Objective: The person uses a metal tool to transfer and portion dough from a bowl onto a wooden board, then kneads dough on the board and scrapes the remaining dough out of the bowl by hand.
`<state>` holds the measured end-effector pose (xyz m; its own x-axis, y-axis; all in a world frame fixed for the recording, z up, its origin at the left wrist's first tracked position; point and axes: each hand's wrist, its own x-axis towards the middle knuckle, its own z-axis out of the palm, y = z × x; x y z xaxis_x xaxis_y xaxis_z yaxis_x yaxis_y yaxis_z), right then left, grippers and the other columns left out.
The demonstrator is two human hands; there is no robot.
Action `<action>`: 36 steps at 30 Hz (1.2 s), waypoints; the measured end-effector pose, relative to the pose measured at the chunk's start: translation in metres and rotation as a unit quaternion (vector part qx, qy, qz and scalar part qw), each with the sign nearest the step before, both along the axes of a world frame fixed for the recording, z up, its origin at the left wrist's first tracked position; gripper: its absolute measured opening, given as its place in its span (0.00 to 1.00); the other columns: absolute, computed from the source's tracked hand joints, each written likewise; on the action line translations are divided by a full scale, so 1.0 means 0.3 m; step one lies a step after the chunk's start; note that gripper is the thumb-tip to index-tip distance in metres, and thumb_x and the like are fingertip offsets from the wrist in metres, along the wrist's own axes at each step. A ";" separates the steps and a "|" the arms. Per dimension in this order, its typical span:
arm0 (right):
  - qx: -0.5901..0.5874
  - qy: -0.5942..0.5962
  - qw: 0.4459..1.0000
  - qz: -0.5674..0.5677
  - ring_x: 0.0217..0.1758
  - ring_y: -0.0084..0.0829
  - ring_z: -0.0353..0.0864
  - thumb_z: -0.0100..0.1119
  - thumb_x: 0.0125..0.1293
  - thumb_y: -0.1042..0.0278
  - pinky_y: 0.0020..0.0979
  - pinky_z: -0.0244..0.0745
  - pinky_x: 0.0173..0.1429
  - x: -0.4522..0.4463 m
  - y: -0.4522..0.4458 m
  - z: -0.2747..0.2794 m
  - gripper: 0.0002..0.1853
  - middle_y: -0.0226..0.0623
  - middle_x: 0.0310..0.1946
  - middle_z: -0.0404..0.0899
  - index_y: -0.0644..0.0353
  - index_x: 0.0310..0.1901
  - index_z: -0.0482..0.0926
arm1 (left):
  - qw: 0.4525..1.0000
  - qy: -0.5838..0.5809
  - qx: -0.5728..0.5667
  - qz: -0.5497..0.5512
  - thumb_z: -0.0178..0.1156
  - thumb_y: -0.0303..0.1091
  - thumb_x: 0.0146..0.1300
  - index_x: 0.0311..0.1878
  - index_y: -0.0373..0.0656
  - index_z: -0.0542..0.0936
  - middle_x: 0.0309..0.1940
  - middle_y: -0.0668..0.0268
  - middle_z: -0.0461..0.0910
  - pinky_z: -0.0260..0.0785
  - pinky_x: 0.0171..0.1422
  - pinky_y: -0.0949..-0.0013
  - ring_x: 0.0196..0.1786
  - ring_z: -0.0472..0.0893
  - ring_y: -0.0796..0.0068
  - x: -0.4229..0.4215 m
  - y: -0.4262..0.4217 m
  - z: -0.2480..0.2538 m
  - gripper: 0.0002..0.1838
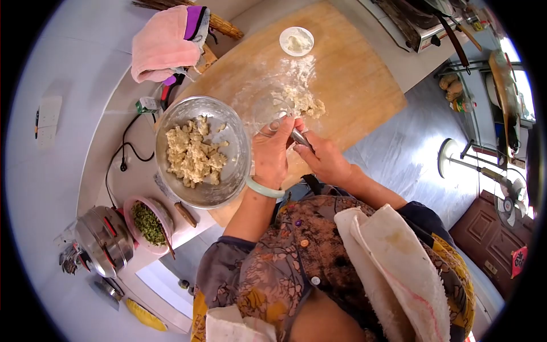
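My right hand [326, 159] is closed round a metal-handled utensil [299, 138] that points up and left toward my other hand. My left hand [271, 151], with a pale green bangle at the wrist, has its fingers pinched together at the utensil's far end. Those fingers hide most of its head. Just beyond them is a clear round bowl [263, 105]; whether the left hand touches it, I cannot tell. Crumbly dough pieces [310, 105] and loose flour lie on the wooden board [359, 85]. To the left, a large steel bowl [242, 165] holds rough lumps of dough [194, 154].
A small white dish [283, 50] of flour is at the board's far end. A pink bowl [165, 215] of chopped greens, a knife [185, 214] and a steel pot [102, 233] stand at left. A pink cloth [162, 43] and a stove [430, 34] are at the back.
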<state>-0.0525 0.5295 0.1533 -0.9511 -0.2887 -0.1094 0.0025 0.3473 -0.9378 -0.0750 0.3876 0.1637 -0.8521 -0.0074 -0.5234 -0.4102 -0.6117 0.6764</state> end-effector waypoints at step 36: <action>0.087 -0.054 0.995 0.013 0.27 0.52 0.73 0.56 0.69 0.60 0.44 0.68 0.33 -0.056 0.086 0.000 0.14 0.55 0.24 0.73 0.65 0.39 0.71 | 0.983 0.111 -0.148 0.005 0.62 0.32 0.65 0.41 0.34 0.77 0.32 0.61 0.83 0.74 0.38 0.73 0.34 0.81 0.75 -0.043 -0.008 -0.134 0.10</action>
<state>-0.0693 0.5553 0.1533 -0.9236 -0.2811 -0.2608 0.0887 0.5052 -0.8584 -0.0877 0.3852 0.1235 -0.9440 -0.1397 -0.2989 -0.2284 -0.3772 0.8975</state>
